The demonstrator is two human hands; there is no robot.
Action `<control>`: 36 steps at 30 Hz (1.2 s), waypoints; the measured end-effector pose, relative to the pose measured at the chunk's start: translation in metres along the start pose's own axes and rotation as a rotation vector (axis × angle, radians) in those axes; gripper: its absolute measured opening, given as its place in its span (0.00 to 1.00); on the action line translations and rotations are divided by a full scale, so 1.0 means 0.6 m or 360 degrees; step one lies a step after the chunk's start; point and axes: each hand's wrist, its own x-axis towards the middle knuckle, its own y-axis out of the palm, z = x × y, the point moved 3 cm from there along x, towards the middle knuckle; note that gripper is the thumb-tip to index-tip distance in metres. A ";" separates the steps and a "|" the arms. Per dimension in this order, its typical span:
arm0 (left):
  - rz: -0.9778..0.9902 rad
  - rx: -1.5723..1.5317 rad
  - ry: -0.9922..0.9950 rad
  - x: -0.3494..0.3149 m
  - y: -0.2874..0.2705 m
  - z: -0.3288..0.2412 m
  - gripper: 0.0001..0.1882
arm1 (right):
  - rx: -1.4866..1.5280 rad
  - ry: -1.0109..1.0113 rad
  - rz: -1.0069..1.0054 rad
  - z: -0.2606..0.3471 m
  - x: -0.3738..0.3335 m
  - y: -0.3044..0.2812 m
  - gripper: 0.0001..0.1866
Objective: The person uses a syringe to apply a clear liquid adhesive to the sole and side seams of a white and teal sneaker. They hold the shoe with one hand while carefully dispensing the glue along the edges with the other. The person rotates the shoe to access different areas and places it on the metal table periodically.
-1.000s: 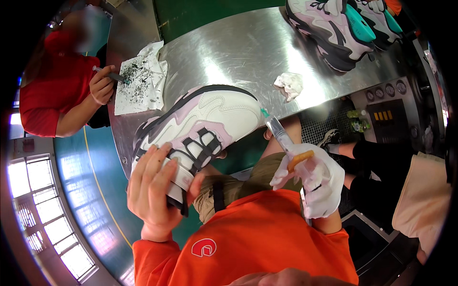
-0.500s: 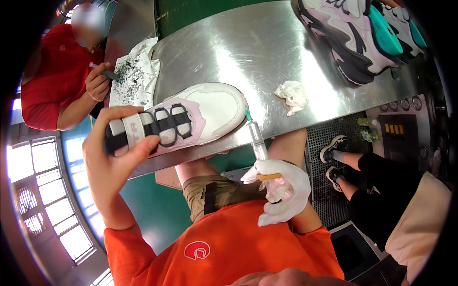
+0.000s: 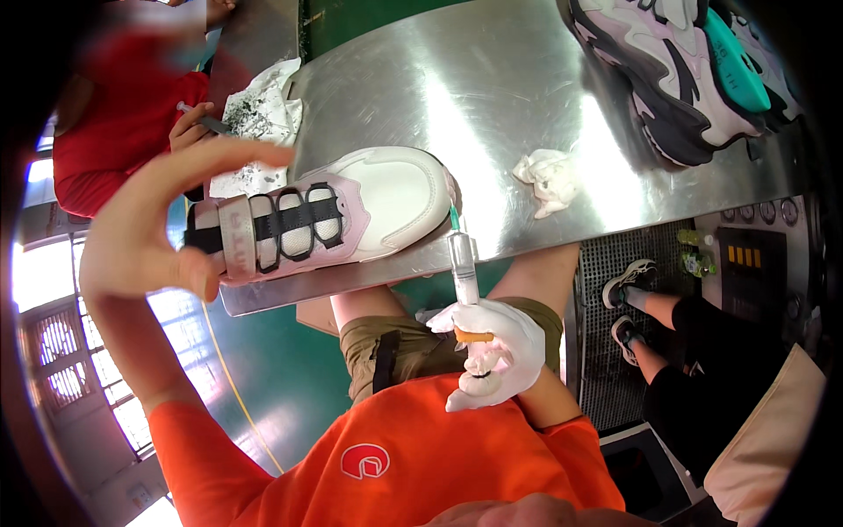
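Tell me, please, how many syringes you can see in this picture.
2: one clear syringe in the person's gloved right hand, and a second syringe in the co-worker's hand beside the stained white sheet. Others could be hidden.

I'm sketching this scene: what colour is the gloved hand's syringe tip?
The syringe tip is green; the head view shows it best.

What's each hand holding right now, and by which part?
The gloved right hand holds the syringe by its rear end. The left hand is open near the shoe, apparently holding nothing.
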 end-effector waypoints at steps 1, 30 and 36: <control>0.0089 -0.0004 -0.0012 0.001 -0.013 -0.007 0.41 | 0.0067 0.0040 0.0027 0.006 0.000 0.006 0.43; -0.1329 -0.1235 0.0624 -0.078 0.069 0.089 0.35 | 0.0595 0.1048 0.1161 0.126 0.357 0.036 0.57; -0.1555 -0.1429 0.0422 -0.072 0.105 0.156 0.36 | 0.0653 0.0869 0.1115 0.070 0.351 0.034 0.66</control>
